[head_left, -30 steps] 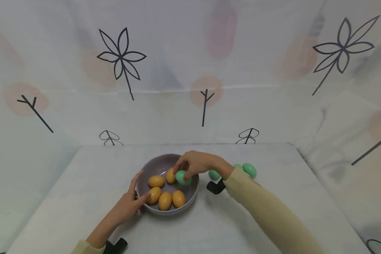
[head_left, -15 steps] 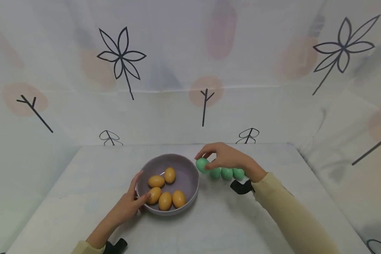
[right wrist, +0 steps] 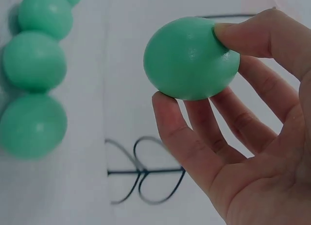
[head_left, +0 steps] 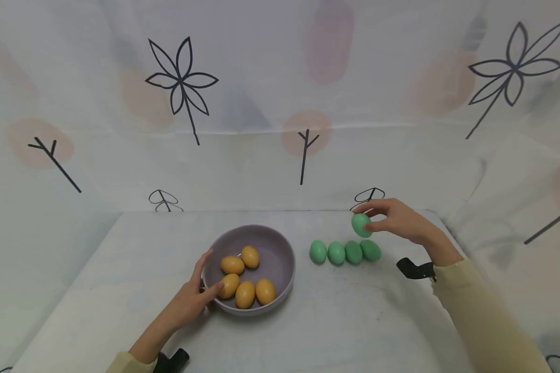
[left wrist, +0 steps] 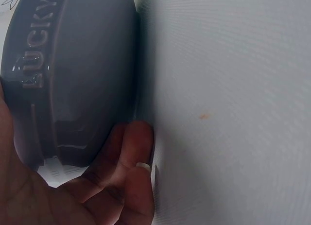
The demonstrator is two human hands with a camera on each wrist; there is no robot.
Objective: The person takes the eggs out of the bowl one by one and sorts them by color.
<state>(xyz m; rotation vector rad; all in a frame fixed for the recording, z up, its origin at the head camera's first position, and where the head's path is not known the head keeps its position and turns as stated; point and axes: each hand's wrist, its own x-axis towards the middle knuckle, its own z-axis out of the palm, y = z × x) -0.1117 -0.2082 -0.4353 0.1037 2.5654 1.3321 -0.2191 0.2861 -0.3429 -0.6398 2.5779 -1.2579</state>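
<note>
A round grey-purple bowl (head_left: 280, 259) stands left of the table's middle with several yellow eggs (head_left: 245, 294) in it. My left hand (head_left: 191, 303) grips the bowl's left side, thumb over the rim by one egg. In the left wrist view, its fingers (left wrist: 138, 142) curl low against the outer wall, below raised lettering. My right hand (head_left: 399, 220) pinches a green egg (head_left: 361, 225) between thumb and fingers, raised above the table's back right. Several green eggs (head_left: 336, 253) lie in a row below it, right of the bowl. The right wrist view shows the held egg (right wrist: 189, 60) apart from that row.
White cloth covers the table (head_left: 308, 336). A pale wall (head_left: 261, 171) with plant drawings rises behind the table's back edge and along both sides. Black straps with camera mounts sit on the left wrist (head_left: 170, 360) and right wrist (head_left: 415, 269).
My right hand has carried the green egg out of the bowl, rightwards past the row, to above its right end. The left hand and the bowl have stayed in place.
</note>
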